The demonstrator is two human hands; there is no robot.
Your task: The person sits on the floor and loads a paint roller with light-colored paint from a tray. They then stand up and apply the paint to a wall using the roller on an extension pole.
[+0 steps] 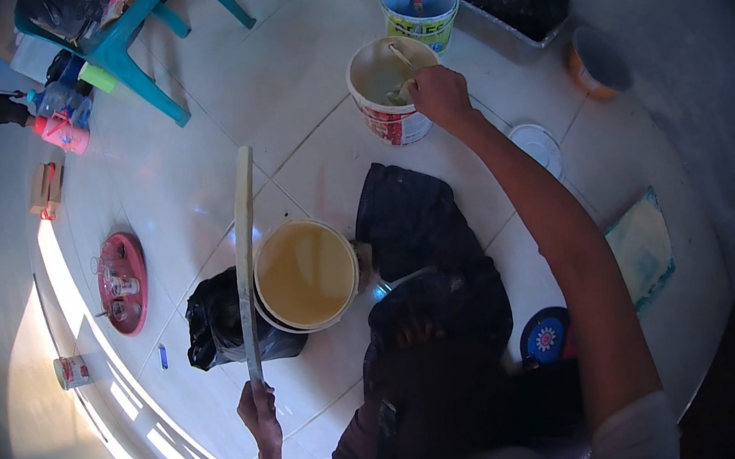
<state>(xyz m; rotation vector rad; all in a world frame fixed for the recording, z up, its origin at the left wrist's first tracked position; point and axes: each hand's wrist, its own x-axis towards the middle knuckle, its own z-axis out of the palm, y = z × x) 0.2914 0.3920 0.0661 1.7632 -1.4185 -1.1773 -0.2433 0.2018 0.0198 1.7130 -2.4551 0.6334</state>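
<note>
Now the long pale strip stretched forward from the left hand, that grip closed round its near end, beside the wide yellowish bucket. Farther out, the right hand was at the red-and-white bucket, grip apparently closed on a pale tool inside. Dipping looked like the step; next called for a clean lift past the rim.

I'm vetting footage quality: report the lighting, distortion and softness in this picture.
Head view, distortion: the sunlit edge at left bows and the corners fall to black; head view, glare: sunlight burns out strips of floor there; head view, shadow: the dark trousers lose detail; head view, sharpness: the pale-handled tool at the right hand is too soft to identify.
</note>
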